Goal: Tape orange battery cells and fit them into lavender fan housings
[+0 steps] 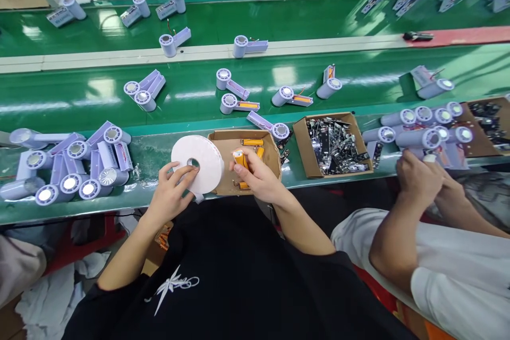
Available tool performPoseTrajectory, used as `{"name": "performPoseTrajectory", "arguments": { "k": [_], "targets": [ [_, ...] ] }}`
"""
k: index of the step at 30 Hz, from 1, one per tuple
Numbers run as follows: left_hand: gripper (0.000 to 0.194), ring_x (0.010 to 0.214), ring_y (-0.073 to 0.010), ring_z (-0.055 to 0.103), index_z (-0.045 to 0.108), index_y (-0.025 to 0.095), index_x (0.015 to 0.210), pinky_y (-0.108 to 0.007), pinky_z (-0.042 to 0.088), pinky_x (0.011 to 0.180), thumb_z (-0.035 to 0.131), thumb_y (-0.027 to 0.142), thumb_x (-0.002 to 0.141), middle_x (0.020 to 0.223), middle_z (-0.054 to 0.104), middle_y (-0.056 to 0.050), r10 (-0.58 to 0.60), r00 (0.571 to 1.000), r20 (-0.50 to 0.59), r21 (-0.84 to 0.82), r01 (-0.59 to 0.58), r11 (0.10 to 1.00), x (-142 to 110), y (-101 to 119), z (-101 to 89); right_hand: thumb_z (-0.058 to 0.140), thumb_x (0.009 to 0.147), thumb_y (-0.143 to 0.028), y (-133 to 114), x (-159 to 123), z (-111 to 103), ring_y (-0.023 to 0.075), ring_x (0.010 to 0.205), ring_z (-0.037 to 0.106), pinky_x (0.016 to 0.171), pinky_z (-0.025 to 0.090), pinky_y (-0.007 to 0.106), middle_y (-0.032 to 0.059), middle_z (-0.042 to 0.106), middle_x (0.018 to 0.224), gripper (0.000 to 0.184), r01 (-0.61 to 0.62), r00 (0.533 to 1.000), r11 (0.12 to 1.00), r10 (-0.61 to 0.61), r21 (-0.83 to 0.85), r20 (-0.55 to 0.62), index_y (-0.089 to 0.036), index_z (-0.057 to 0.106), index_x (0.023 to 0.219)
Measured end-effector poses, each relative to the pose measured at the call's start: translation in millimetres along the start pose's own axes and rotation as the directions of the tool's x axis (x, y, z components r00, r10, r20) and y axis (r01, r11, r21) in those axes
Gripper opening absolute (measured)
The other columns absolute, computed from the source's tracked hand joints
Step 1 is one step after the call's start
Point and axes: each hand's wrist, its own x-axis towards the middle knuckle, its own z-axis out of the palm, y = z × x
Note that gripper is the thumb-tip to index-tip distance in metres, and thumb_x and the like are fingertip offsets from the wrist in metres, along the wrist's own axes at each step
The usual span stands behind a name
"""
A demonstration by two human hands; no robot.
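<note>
Work looks partway through, judging by how the parts lie. On the green conveyor belt (pixel 199 77), two of the lilac plastic fan-like housings (pixel 247 106) show orange in their open handles, which look like seated cells. Red wires stand out of some others, and whether those are filled cannot be told. A heap of similar lilac housings (pixel 71 183) lies on the green desk (pixel 151 159) to the person's left; how complete these are is unclear. Several loose orange cylindrical cells (pixel 252 142) remain in the shallow cardboard box (pixel 225 143), and a second cardboard box (pixel 313 167) just to its right is well filled with small dark circuit boards (pixel 338 143).

The right hand (pixel 261 178) holds one orange cell with a pale end (pixel 239 158) between thumb and fingers, above the shallow box. Its forearm comes in from the lower right, with the wrist near the box's front edge. The left hand (pixel 169 191) holds the flat white roll (pixel 201 149), its fingers curved over the disc and their tips at the central hole. The roll overlaps the left side of the shallow box, a short strip hanging at its lower edge. Both elbows are bent, the hands close together before the chest. Farther right, a co-worker's hands (pixel 422 178) are near more lilac housings.
</note>
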Motion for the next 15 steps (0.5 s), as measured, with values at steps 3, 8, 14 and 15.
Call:
{"name": "performPoseTrajectory", "arguments": {
  "k": [3,8,14,15],
  "targets": [
    [0.073,0.138,-0.0380,0.055,0.056,0.028,0.159,-0.057,0.053,0.113,0.071,0.009,0.090,0.135,0.074,-0.013,-0.011,1.000,0.017,0.012,0.011,1.000,-2,1,-1.4,0.065,0.107,-0.057,-9,3,-4,0.0287,0.123,0.071,0.113,0.056,0.045,0.0112,0.079,0.126,0.039,0.045,0.991,0.997,-0.053,-0.067,-0.119,-0.025,0.075,0.127],
    [0.067,0.139,-0.0394,0.053,0.061,0.027,0.154,-0.057,0.053,0.111,0.070,0.010,0.090,0.134,0.074,-0.014,-0.049,0.998,0.037,0.033,0.048,0.998,-4,1,-2.8,0.079,0.098,-0.055,-18,2,-10,0.0306,0.127,0.074,0.118,0.056,0.047,0.0083,0.083,0.128,0.036,0.013,0.969,0.989,-0.048,-0.146,-0.241,-0.028,0.085,0.120],
    [0.064,0.126,-0.0348,0.059,0.062,0.028,0.155,-0.052,0.050,0.107,0.069,0.012,0.093,0.133,0.076,-0.012,-0.059,0.998,0.024,0.035,0.058,0.998,-4,4,-3.7,0.080,0.094,-0.060,-13,-1,-3,0.0278,0.097,0.083,0.089,0.070,0.042,0.0062,0.087,0.112,0.050,-0.107,0.983,0.992,0.116,0.069,-0.145,-0.024,0.082,0.128],
    [0.063,0.122,-0.0341,0.060,0.062,0.028,0.154,-0.051,0.049,0.107,0.070,0.013,0.094,0.132,0.076,-0.011,-0.071,0.997,0.026,0.037,0.070,0.997,-5,5,-3.8,0.079,0.094,-0.060,-13,0,-3,0.0271,0.093,0.083,0.084,0.070,0.040,0.0057,0.087,0.107,0.050,-0.123,0.984,0.990,0.130,0.064,-0.121,-0.023,0.081,0.127]
  ]
}}
